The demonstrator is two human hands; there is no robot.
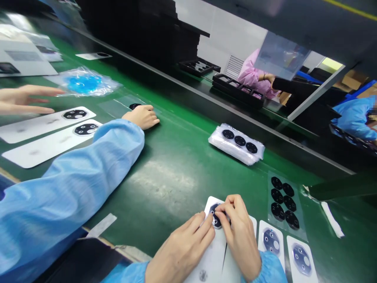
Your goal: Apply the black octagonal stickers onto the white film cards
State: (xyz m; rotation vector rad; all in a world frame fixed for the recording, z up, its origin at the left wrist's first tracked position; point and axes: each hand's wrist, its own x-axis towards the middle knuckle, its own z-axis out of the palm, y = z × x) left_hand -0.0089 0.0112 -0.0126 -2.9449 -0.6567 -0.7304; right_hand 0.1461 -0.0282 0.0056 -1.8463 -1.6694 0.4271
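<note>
A long white panel [212, 251] with rounded corners lies in front of me. Near its far end is a black camera-lens patch [217, 221] with ringed holes. My left hand [185, 245] lies over the panel's left side, its fingers stretched out and fingertips beside the patch. Above the patch, my right hand [240, 232] pinches thumb and finger together; what is between them is too small to tell. Two more white panels [279, 257] [308, 269] with bluish-looking lens patches lie to the right. Behind them is a clear sheet [303, 232] bearing several black lens patches.
A bagged stack [235, 155] of black patches lies ahead. At left, a co-worker's sleeved arm [103, 157] crosses the green table [165, 177], with two panels [50, 143] beyond it and a blue-filled plastic bag [85, 82]. A white strip [332, 220] lies far right.
</note>
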